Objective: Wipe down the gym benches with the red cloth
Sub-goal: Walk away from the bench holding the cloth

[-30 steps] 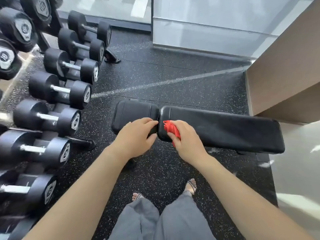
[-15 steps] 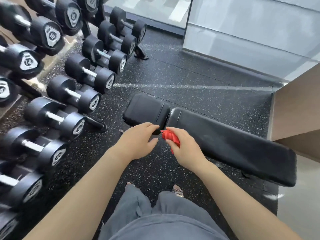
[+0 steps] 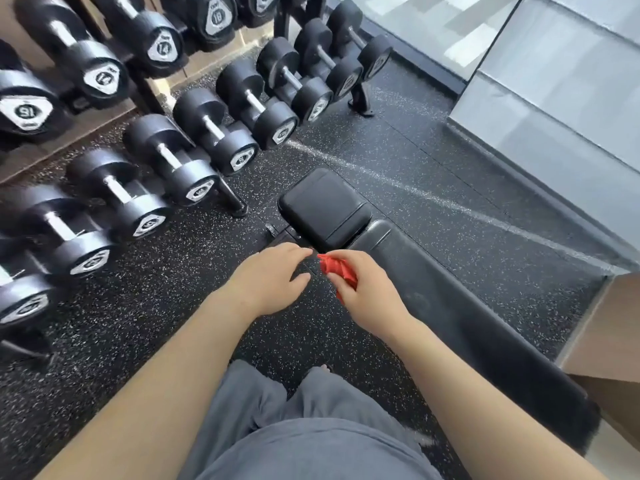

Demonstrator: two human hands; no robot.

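Observation:
A black padded gym bench [image 3: 446, 306] runs from the centre toward the lower right, with its short seat pad [image 3: 323, 207] at the near-centre end. My right hand [image 3: 363, 292] is closed on a bunched red cloth [image 3: 337, 268] just off the gap between the two pads. My left hand [image 3: 270, 278] hovers beside it to the left, fingers loosely apart and holding nothing, thumb and forefinger pointing at the cloth. Both hands are above the floor at the bench's near edge, not touching the padding.
A rack of black dumbbells [image 3: 194, 140] fills the left and top. Speckled black rubber floor [image 3: 433, 161] surrounds the bench. A glass wall [image 3: 554, 84] stands at the upper right and a wooden panel [image 3: 609, 334] at the right edge. My grey trousers [image 3: 298, 420] are below.
The view has swung left and the bench now lies diagonally. Both hands have come off the bench's near edge and hang just in front of it, cloth still in the right hand.

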